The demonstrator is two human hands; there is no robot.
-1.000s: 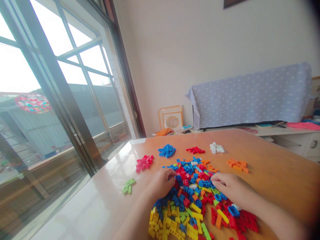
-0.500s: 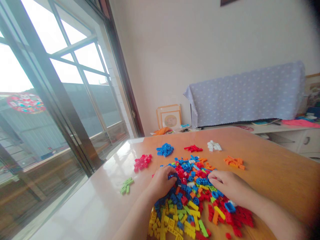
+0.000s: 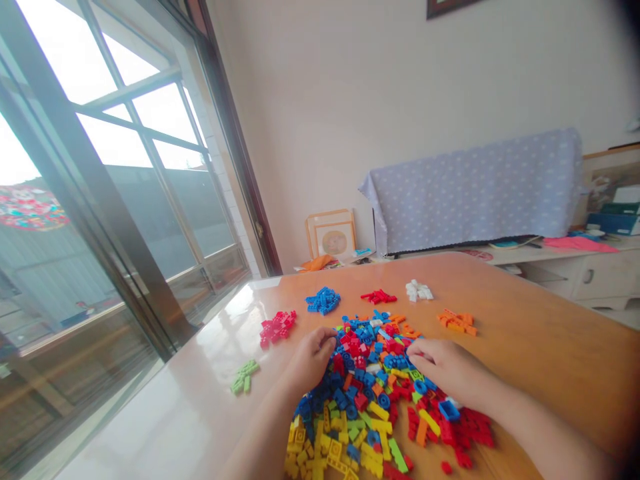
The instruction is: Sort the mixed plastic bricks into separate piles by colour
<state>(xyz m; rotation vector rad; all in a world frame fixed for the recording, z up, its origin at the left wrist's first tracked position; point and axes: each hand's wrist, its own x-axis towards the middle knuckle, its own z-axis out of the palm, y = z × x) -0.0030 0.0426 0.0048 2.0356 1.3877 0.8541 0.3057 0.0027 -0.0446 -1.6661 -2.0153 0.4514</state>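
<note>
Left grip: fingers curled at the pile's left edge; cannot tell whether a brick is inside. Right grip: thumb and forefinger drawn close at the pile's right edge, any brick between them hidden. Pile lies on the bench between both, mixed colours, blue and pink toward its far part, yellow bricks at its near left, red bricks at its near right. Small sorted heaps around it: green heap and pink heap off its left side, blue heap beyond its far left, red heap just beyond, white heap beyond its far right, orange heap off its right. Dotted cloth well beyond the pile.
</note>
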